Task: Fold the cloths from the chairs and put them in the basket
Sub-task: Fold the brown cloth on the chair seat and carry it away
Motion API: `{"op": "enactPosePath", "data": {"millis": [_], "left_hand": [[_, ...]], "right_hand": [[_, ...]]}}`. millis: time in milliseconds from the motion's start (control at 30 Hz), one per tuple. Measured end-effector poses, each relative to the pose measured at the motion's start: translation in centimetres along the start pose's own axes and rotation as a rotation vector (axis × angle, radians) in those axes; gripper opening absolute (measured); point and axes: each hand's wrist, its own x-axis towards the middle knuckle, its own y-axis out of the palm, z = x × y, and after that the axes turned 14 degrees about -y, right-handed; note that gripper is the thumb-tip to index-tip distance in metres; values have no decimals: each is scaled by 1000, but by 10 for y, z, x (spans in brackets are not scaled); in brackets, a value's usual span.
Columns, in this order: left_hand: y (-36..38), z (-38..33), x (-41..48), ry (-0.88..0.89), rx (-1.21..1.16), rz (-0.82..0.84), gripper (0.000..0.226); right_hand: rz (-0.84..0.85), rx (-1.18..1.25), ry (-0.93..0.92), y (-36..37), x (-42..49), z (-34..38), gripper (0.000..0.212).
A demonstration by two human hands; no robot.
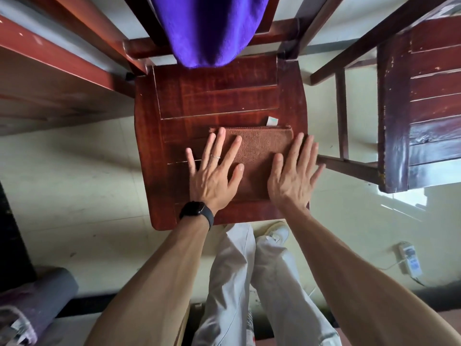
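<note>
We find the folded brown cloth lying flat on the wooden chair seat, toward its front right. Our left hand and right hand press on it with fingers straight and spread, gripping nothing. A purple cloth hangs over the chair back.
</note>
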Motion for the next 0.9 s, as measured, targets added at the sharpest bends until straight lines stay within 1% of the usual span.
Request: {"op": "enactPosePath", "data": {"millis": [33, 67, 133, 200, 233, 300, 333, 367, 400, 467, 533, 600, 733, 833, 900], "left_hand": [[-5, -1, -1, -41, -21, -10, 61], [-12, -2, -3, -71, -43, -37, 62], [-27, 0, -9, -76, -84, -110, 63], [-41, 2, -11, -128, -227, -138, 57], [-47, 1, -11, -210, -337, -98, 55], [-55, -7, -7, -482, -587, 91, 53], [-59, -12, -4, -633, -688, 196, 54], [-61, -16, 1, -754, -740, 268, 54], [-61, -17, 5, -834, -759, 298, 53], [-61, -16, 11, -927, -807, 315, 46], [-58, -10, 17, -963, -898, 378, 36], [-59, -3, 21, -942, -951, 456, 28], [-65, 8, 18, -871, -1002, 536, 35], [-76, 12, 8, -801, -1097, 604, 34], [-89, 11, 1, -738, -1131, 648, 37]], "right_hand": [[0, 37, 103, -7, -1, -3, 64], [-15, 53, 141, -15, -4, -7, 63], [-86, 90, 102, -32, -10, -17, 63], [-118, 214, 92, -48, -11, -21, 58], [-102, 297, 98, -54, -10, -22, 53], [10, 469, 132, -61, -3, -17, 45], [94, 534, 169, -63, 3, -13, 46], [172, 580, 215, -64, 9, -9, 50], [228, 603, 261, -63, 16, -5, 52], [260, 638, 343, -61, 27, -1, 48], [256, 719, 418, -59, 34, -3, 43], [287, 806, 446, -59, 38, -6, 41], [289, 879, 376, -63, 32, -14, 26], [272, 914, 322, -72, 18, -22, 27], [256, 949, 292, -86, 6, -28, 24]]}}
